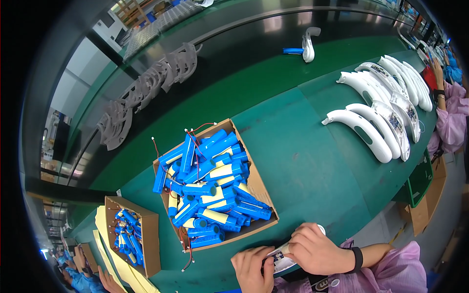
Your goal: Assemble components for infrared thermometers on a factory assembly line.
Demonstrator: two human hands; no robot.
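At the near table edge, both hands hold a white curved plastic housing (pixel 285 263) with a circuit board showing inside it. My left hand (pixel 253 268) is closed around its left end, thumb near the board. My right hand (pixel 311 248) grips the other end, with bent fingers pressed on the housing and a black band round the wrist. Much of the housing is hidden under the hands. Just left of them stands a cardboard box (pixel 264 188) heaped with blue cylindrical battery packs (pixel 215 193); thin red wires with white plugs trail from some of them.
Several white curved housings (pixel 364 134) lie at the right, some showing boards. A smaller box (pixel 150 239) of blue batteries stands at the left beside yellow sheets (pixel 105 244). Translucent curved parts (pixel 151 83) line the far left. One white part with a blue battery (pixel 293 51) lies beyond. Other people sit nearby.
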